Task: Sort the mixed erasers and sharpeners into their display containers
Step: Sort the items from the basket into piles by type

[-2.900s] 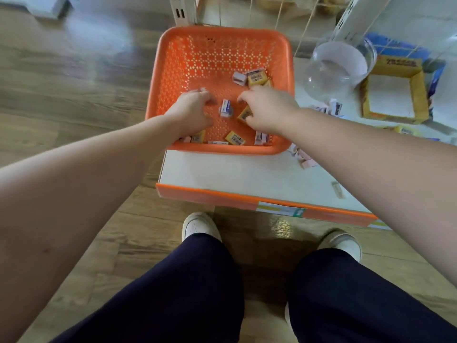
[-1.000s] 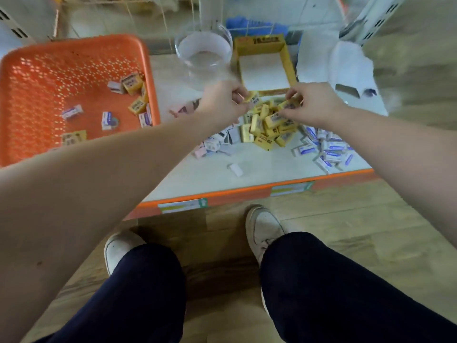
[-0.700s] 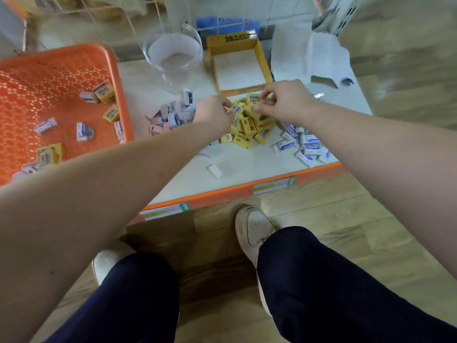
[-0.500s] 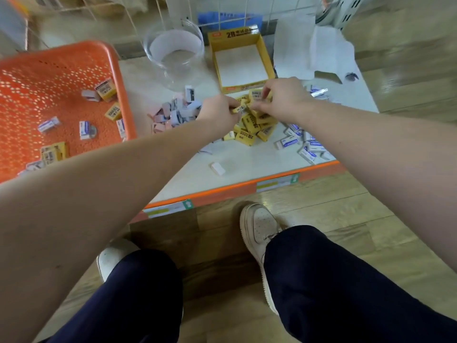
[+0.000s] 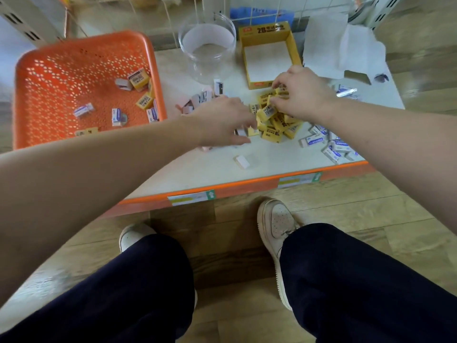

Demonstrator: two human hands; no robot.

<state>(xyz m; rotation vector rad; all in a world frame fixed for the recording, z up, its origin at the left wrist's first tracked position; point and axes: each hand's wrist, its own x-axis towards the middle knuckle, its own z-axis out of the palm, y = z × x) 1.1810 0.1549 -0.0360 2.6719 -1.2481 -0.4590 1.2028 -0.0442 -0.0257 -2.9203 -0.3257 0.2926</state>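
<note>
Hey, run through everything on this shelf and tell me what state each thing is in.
Orange basket: upright, a few items inside.
Clear jar: upright, open, looks empty.
Yellow box: open, empty.
Yellow erasers: heaped before the box.
Blue-white erasers: loose, at the right.
Left hand: fingers spread beside the heap.
Right hand: pinching yellow erasers atop the heap.

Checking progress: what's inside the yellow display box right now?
The yellow display box shows only its bare white floor; no erasers. The right hand covers its near right corner.
</note>
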